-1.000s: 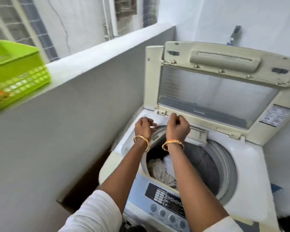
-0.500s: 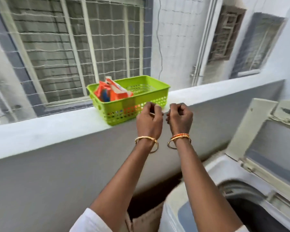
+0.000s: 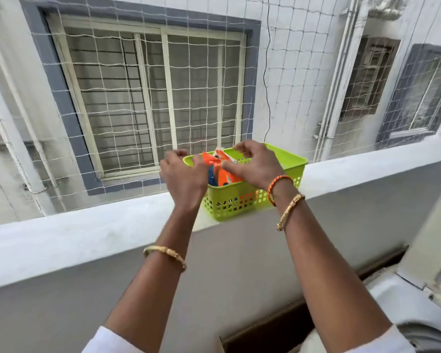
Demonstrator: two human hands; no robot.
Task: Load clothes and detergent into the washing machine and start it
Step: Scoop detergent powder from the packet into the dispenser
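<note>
A lime-green plastic basket (image 3: 242,203) stands on the white ledge (image 3: 82,238) ahead of me. An orange and blue detergent packet (image 3: 227,177) stands upright inside it, its lower part showing through the basket's holes. Both of my hands are at the packet's top. My left hand (image 3: 184,180) has its fingers closed on the packet's left upper edge. My right hand (image 3: 255,167) pinches the top from the right, with one finger raised. The washing machine (image 3: 392,298) shows only at the lower right, with its cream lid (image 3: 429,240) standing open. The drum and the clothes are out of view.
A string net (image 3: 303,72) spans the opening above the ledge, close behind the basket. Beyond it is a neighbouring wall with barred windows (image 3: 148,98). The grey parapet wall (image 3: 61,314) runs below the ledge, and a dark gap (image 3: 278,324) lies between it and the machine.
My view swung left and up from the machine's open drum to the ledge. Both hands, closed near each other before, moved forward to the basket and took hold of the packet's top.
</note>
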